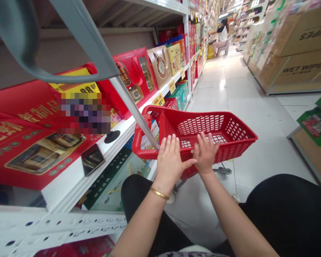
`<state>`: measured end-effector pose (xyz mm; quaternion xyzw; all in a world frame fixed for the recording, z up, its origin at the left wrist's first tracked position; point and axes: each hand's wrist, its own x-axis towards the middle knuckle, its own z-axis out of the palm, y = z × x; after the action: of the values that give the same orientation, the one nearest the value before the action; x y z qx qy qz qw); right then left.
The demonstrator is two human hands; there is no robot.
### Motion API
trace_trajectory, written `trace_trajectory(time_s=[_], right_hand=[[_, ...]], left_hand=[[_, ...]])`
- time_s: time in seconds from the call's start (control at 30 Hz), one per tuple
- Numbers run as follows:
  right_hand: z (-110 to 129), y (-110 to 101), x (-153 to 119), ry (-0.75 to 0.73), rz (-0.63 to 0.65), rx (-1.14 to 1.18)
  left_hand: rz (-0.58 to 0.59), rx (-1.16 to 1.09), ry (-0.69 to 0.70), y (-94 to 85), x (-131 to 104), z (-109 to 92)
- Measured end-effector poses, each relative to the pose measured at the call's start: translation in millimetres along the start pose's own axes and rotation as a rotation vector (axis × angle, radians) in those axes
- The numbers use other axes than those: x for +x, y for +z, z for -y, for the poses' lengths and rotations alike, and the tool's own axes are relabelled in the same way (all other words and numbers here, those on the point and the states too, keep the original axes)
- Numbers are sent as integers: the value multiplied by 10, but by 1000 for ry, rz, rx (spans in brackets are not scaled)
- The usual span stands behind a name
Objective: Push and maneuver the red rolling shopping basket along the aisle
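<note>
Both of my hands are at the near side of a red plastic shopping basket cart [239, 144] with perforated walls. My left hand [171, 157] lies palm down with its fingers stretched out near the rim, a gold bangle [159, 193] on its wrist. Beside it, my right hand [204, 154] has its fingers apart, in front of the basket's side. The left thumb reaches toward the right hand; whether they touch is hard to tell. Neither hand holds anything. A grey metal handle pole [131, 100] rises from the cart's left end toward the upper left.
At left, a shelf holds red gift boxes [24, 142], price tags [158, 100] and a phone-like dark slab [92, 160] on its edge. Cartons marked wet wipes [296, 71] stand at right. A person [223, 35] sits far down the tiled aisle [211, 85]. Green packages [314, 123] lie at the right edge.
</note>
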<state>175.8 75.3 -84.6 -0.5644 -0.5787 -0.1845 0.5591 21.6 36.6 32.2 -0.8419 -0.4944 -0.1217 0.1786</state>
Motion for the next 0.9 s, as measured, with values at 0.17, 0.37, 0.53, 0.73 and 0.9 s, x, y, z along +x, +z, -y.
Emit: trace_trajectory(time_s=[0.17, 0.37, 0.53, 0.73, 0.9], right_hand=[[124, 15, 49, -28, 69, 43], [360, 24, 137, -208, 176, 108], [-46, -63, 109, -115, 64, -28], [125, -4, 111, 15, 37, 9], [464, 50, 103, -161, 147, 109]], left_hand=[[6, 9, -1, 0, 9, -5], [10, 12, 4, 2, -7, 27], [1, 19, 9, 11, -8, 10], [-18, 16, 5, 24, 6, -7], [-12, 15, 2, 31, -8, 23]])
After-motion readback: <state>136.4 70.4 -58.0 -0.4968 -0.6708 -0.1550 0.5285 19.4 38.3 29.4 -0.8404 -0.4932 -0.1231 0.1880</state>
